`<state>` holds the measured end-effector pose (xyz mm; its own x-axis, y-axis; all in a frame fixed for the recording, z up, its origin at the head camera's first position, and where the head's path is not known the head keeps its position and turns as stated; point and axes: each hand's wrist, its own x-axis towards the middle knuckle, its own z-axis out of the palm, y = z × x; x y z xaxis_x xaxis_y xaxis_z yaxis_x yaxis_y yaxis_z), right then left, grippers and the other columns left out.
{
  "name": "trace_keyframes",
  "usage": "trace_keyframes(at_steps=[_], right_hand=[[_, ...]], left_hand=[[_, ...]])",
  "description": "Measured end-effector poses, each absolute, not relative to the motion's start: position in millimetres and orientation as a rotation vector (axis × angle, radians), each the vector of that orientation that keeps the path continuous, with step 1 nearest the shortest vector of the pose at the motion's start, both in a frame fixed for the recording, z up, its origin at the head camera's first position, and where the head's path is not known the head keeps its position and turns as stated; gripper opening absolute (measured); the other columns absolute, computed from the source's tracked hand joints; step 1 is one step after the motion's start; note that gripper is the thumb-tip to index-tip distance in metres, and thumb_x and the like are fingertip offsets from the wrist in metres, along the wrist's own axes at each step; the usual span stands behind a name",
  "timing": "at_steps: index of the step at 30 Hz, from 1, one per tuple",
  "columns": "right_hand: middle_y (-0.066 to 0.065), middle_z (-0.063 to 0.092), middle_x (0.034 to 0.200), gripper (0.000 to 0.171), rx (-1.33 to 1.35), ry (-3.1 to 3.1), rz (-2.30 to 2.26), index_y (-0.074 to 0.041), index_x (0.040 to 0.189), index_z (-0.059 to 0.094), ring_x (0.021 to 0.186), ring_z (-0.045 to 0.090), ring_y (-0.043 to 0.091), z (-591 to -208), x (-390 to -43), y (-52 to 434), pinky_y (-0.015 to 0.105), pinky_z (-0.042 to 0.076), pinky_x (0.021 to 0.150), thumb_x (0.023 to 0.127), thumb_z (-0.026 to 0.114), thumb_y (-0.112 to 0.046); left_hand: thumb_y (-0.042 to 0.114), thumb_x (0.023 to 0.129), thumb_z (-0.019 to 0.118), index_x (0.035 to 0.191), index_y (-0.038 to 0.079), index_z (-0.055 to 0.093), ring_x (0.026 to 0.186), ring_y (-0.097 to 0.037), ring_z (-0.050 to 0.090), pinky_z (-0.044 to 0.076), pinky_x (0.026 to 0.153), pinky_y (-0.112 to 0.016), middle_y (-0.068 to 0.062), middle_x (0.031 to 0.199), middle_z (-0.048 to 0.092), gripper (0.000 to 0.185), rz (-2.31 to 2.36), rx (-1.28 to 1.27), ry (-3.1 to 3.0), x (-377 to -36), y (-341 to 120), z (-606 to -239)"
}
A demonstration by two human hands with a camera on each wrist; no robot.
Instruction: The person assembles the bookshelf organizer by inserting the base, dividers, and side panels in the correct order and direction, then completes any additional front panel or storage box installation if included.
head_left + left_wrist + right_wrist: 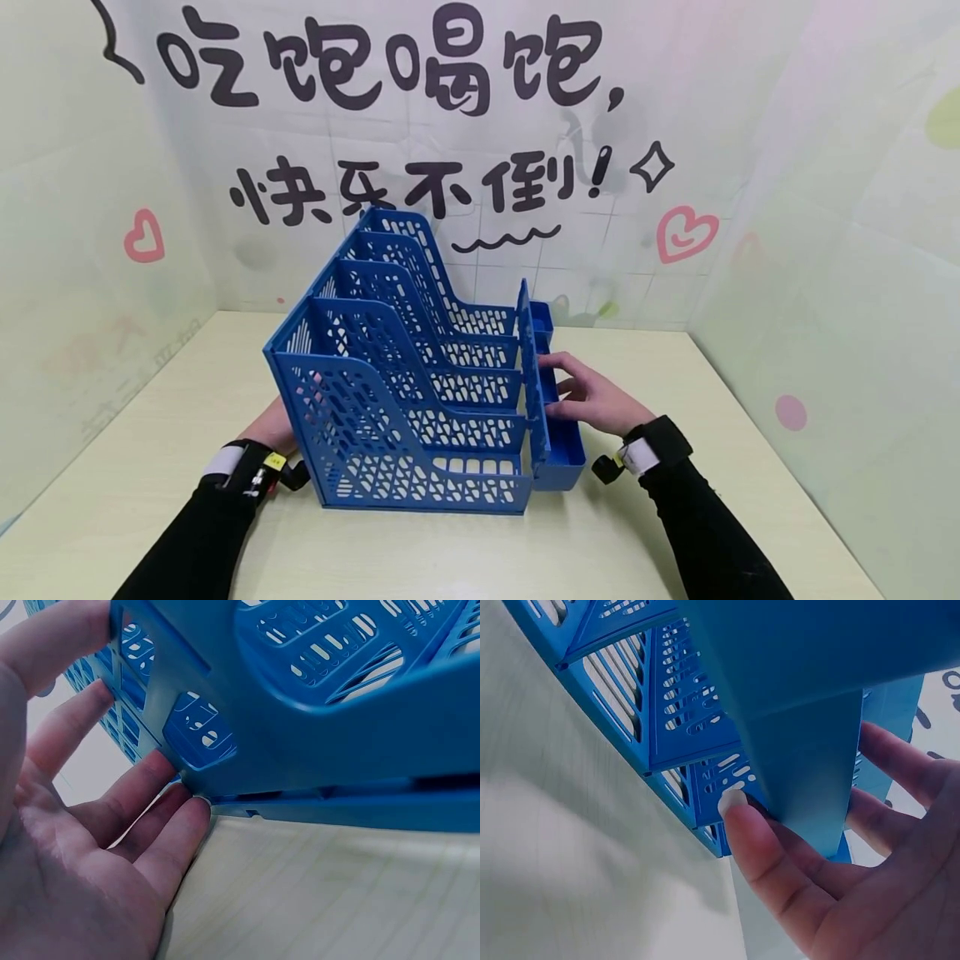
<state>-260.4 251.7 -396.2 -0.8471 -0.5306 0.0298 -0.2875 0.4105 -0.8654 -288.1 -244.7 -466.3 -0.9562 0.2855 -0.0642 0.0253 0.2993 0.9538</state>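
Note:
A blue plastic file rack (420,400) with slotted dividers stands on the table, its tall back to the left and low front to the right. Along that front hangs a blue pen tray (561,477), divided into small boxes. My right hand (596,400) holds the tray at its middle, thumb and fingers around one box (802,772) in the right wrist view. At the tall back, my left hand (273,427) is partly hidden behind the rack. In the left wrist view, its fairly straight fingers (139,784) rest against the rack's panel near the lower edge.
The pale wooden table (420,554) extends in front of and around the rack. Behind it hangs a white printed backdrop (480,133) with dark lettering, and similar sheets (840,333) border both sides.

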Motion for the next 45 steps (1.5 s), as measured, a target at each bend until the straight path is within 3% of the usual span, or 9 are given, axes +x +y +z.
trace_keyframes(at_steps=[4,9,13,16,21,28,34,41,45], right_hand=[[0.024,0.028,0.176,0.079,-0.689,2.435,-1.388,-0.018,0.171,0.033,0.133,0.064,0.045,-396.7,-260.1,251.6,0.061,0.059,0.109,0.103,0.072,-0.021],[0.022,0.027,0.179,0.081,-0.695,2.414,-1.391,-0.017,0.174,0.030,0.135,0.065,0.046,-396.0,-259.6,252.4,0.063,0.057,0.111,0.104,0.071,-0.021],[0.025,0.028,0.178,0.080,-0.727,2.414,-1.424,-0.013,0.174,0.030,0.135,0.065,0.047,-395.6,-259.4,253.7,0.065,0.054,0.114,0.104,0.068,-0.019],[0.026,0.028,0.178,0.078,-0.740,2.402,-1.446,-0.010,0.174,0.030,0.137,0.065,0.048,-395.3,-259.8,254.0,0.066,0.052,0.116,0.105,0.066,-0.019],[0.027,0.028,0.178,0.078,-0.747,2.396,-1.445,-0.010,0.174,0.029,0.137,0.065,0.047,-395.2,-261.5,253.4,0.066,0.051,0.117,0.106,0.066,-0.020],[0.027,0.027,0.179,0.078,-0.741,2.402,-1.490,-0.011,0.176,0.025,0.140,0.061,0.051,-393.3,-260.9,254.0,0.068,0.049,0.118,0.108,0.063,-0.020],[0.027,0.027,0.179,0.078,-0.721,2.398,-1.494,-0.013,0.176,0.025,0.142,0.059,0.053,-391.8,-259.8,252.9,0.070,0.047,0.119,0.109,0.064,-0.023],[0.027,0.025,0.179,0.080,-0.703,2.393,-1.452,-0.014,0.177,0.022,0.138,0.064,0.048,-388.7,-258.5,251.5,0.068,0.049,0.118,0.109,0.063,-0.024],[0.028,0.026,0.179,0.080,-0.715,2.393,-1.435,-0.012,0.177,0.022,0.136,0.066,0.046,-387.5,-258.1,251.6,0.067,0.051,0.117,0.108,0.063,-0.021]], left_hand=[[0.054,0.118,0.035,0.156,0.010,0.044,0.106,-0.009,0.060,0.050,0.090,-0.030,0.012,0.108,0.064,0.058,1.751,0.271,2.310,-288.5,-245.3,-467.1],[0.049,0.119,0.039,0.148,0.019,0.051,0.104,-0.007,0.062,0.052,0.090,-0.028,0.017,0.107,0.067,0.043,1.815,0.302,2.261,-289.0,-245.7,-468.9],[0.049,0.119,0.037,0.170,0.013,0.031,0.109,-0.005,0.063,0.055,0.093,-0.028,0.022,0.117,0.068,0.063,1.801,0.328,2.254,-288.3,-245.4,-468.8],[0.051,0.119,0.034,0.177,0.012,0.015,0.112,-0.006,0.063,0.055,0.095,-0.029,0.022,0.122,0.067,0.072,1.774,0.336,2.262,-287.5,-245.2,-467.6],[0.052,0.119,0.034,0.172,0.006,0.025,0.111,-0.006,0.060,0.052,0.093,-0.027,0.018,0.118,0.065,0.071,1.743,0.309,2.303,-287.3,-245.8,-466.9],[0.049,0.120,0.034,0.172,0.007,0.025,0.113,-0.003,0.060,0.054,0.095,-0.027,0.023,0.121,0.064,0.068,1.783,0.346,2.259,-289.4,-247.5,-469.2],[0.049,0.119,0.039,0.144,0.007,0.052,0.107,-0.008,0.059,0.050,0.089,-0.028,0.011,0.110,0.063,0.051,1.728,0.306,2.337,-291.5,-246.7,-468.0],[0.051,0.118,0.038,0.151,0.005,0.046,0.112,-0.012,0.057,0.051,0.091,-0.030,0.005,0.116,0.061,0.057,1.705,0.278,2.340,-290.7,-246.3,-465.9],[0.052,0.119,0.037,0.138,0.010,0.054,0.110,-0.010,0.057,0.049,0.090,-0.029,0.007,0.110,0.060,0.050,1.732,0.288,2.334,-291.1,-246.0,-467.2]])
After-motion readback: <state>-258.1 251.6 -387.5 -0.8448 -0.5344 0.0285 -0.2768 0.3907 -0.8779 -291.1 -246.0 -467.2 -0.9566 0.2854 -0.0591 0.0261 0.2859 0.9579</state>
